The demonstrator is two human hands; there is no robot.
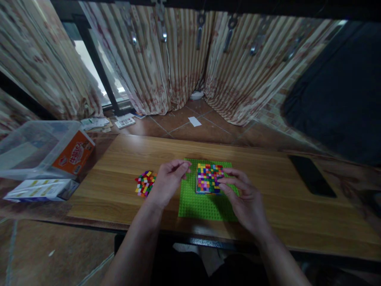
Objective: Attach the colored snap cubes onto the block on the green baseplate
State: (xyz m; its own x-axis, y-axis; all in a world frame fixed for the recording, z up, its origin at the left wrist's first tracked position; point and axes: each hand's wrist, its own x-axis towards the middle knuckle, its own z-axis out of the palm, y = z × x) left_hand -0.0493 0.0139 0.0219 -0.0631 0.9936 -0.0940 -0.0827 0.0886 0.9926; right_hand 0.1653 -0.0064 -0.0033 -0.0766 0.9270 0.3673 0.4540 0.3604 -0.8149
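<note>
A green studded baseplate [196,208] lies on the wooden table, with a square block of multicoloured toy bricks [208,178] near its far edge. My left hand [171,176] hovers by the plate's left side, thumb and forefinger pinched; whatever they hold is too small to make out. At the block's right side is my right hand [247,198], its thumb and forefinger tips close together over the bricks. Any piece between those fingertips is hidden. A loose pile of small coloured bricks [145,182] sits left of the plate, partly behind my left hand.
A black phone-like slab [312,175] rests on the table's right part. Left of the table stand a clear plastic bin [35,147] with an orange label and a white box [41,190]. Striped curtains [178,67] hang beyond the table [119,159].
</note>
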